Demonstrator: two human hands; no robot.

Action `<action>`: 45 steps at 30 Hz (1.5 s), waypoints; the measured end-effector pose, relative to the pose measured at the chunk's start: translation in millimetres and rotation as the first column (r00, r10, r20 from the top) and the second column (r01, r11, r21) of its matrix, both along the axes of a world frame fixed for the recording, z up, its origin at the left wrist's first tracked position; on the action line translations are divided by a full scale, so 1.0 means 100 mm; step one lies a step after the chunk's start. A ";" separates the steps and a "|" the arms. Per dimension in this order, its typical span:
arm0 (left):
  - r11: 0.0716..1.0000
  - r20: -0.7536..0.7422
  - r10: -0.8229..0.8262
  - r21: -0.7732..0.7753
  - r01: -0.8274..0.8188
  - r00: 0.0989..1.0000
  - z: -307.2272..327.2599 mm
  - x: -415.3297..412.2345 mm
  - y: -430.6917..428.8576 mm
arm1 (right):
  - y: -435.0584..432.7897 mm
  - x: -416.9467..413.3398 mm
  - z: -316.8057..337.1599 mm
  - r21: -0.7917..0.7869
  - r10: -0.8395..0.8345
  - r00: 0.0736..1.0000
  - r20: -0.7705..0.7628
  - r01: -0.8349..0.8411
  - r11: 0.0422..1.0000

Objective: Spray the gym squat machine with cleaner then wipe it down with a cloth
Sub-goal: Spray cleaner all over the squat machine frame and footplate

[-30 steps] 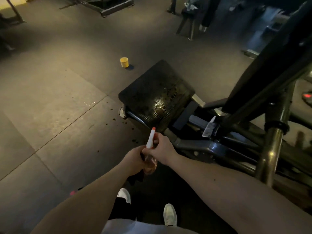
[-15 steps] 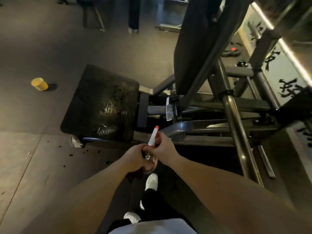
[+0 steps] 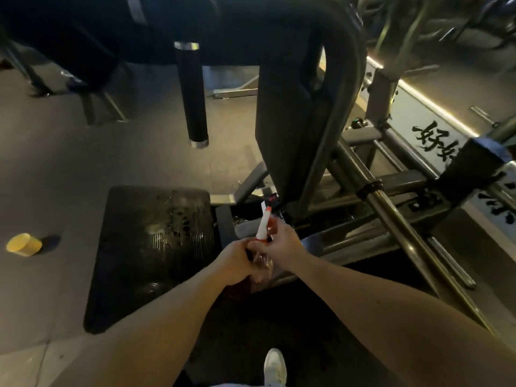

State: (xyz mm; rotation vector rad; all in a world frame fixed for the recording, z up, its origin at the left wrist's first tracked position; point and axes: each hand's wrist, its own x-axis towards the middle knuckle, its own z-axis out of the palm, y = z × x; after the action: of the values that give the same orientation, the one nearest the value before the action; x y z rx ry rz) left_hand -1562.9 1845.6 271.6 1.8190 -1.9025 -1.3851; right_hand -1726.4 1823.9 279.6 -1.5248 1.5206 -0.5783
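**A:** Where is the cleaner, and how have you got it?

**B:** In both hands, low in front of me, just off the right edge of the footplate as I look down. It is a small clear plastic spray bottle (image 3: 264,227) with a white neck and an orange-red tip; my left hand (image 3: 237,261) has its fingers curled round the clear body; my right hand (image 3: 282,244) pinches the white neck below the tip, which points up and away toward the machine.

**A:** How will it handle?

**B:** Light, I judge, and thin-walled, so a hard squeeze would dent it; the plastic is smooth and likely slick if cleaner has run down it. It is best held round the body with one hand while the other works the head.

**A:** And the machine?

**B:** The wide black ribbed footplate (image 3: 150,247) glistens with wet patches; the tall black padded backrest (image 3: 293,121) looks like smooth vinyl, soft under pressure; the grey steel frame tubes (image 3: 405,233) are round, hard and shiny; a black cylindrical handle with metal end caps (image 3: 192,99) hangs above. All of it looks stiff and fixed, so there is nothing to lift.

**A:** The cloth?

**B:** I see none; only a small yellow cup (image 3: 23,244) on the grey rubber floor (image 3: 83,163), well apart from the footplate.
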 end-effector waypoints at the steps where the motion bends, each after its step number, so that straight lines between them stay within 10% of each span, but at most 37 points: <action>1: 1.000 -0.021 -0.012 -0.010 0.012 1.000 0.02 0.05 -0.11 | -0.07 0.05 0.05 -0.011 -0.013 1.000 -0.024 0.013 1.000; 15: 0.934 -0.174 -0.356 -0.092 0.345 0.918 0.36 0.85 -0.83 | -0.12 0.98 0.63 -0.200 -0.457 0.865 -0.207 0.420 0.885; 45: 0.892 -0.129 -0.294 -0.393 0.224 0.947 1.53 1.70 0.40 | 0.86 1.65 1.69 -0.409 -0.302 0.951 -0.062 0.252 0.877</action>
State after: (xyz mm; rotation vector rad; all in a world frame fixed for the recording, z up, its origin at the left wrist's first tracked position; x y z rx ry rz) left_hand -1393.1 1885.5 425.0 1.2500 -2.1850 -1.1099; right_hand -1561.4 1910.3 448.6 -1.6763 1.8162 -1.0293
